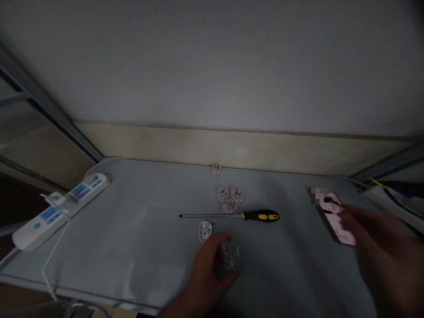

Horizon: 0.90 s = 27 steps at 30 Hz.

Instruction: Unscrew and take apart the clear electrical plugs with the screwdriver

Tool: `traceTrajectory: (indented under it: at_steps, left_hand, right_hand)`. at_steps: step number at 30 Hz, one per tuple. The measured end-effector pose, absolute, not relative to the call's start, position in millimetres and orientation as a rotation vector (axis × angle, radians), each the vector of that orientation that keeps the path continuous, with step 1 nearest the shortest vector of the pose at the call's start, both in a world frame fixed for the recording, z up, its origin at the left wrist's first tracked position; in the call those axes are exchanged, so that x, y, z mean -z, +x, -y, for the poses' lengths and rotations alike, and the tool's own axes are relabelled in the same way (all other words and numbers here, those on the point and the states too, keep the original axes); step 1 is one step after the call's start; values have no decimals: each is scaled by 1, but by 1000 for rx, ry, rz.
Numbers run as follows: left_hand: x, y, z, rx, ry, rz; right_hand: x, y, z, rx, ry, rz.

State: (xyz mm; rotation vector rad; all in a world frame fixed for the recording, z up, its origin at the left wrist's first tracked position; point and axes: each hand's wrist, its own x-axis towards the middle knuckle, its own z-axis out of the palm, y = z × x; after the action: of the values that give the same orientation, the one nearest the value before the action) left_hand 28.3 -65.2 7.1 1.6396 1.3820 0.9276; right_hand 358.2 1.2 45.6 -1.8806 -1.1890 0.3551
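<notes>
My left hand [212, 269] grips a small clear plug part [230, 256] between thumb and fingers, just above the table; brass-coloured bits show inside it. Beside its fingertips lies a white plug cover [205, 231] with dark holes. Farther back is a screwdriver [261, 215] with a black and yellow handle, its shaft pointing left. Behind it sit several round clear plug pieces [230, 205] with brass pins. On the right, my blurred right hand [380, 243] has its fingers drawn together over a pink phone [344, 229]. What those fingers hold, if anything, is unclear.
A white power strip [79, 194] with blue socket faces lies at the left, with a white plug and cable [62, 229] on it. One more plug piece [216, 168] sits near the back wall. Metal frame posts [89, 145] border the grey table [149, 190]. Dark cables run at the right edge.
</notes>
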Motion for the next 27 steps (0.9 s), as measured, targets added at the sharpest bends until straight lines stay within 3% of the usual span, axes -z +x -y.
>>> traceTrajectory:
  at_steps: [4, 9, 17, 23, 27]
  left_hand:
    - [-8, 29, 68, -1002, 1576, -1391]
    - [-4, 29, 72, -1170, 1556, -1287]
    - [-1, 30, 73, -1166, 1559, -1273]
    - [-4, 30, 72, -1054, 1548, -1270]
    - [-6, 30, 74, -1017, 1512, -1248]
  right_hand:
    - [-35, 250, 24, -1037, -1547, 1459]
    - [-7, 198, 38, -1392, -1333, 1488]
    - [-17, 204, 39, -1380, -1306, 1504]
    - [-36, 212, 28, -909, -1062, 2059]
    - [-49, 211, 19, -807, -969, 2302]
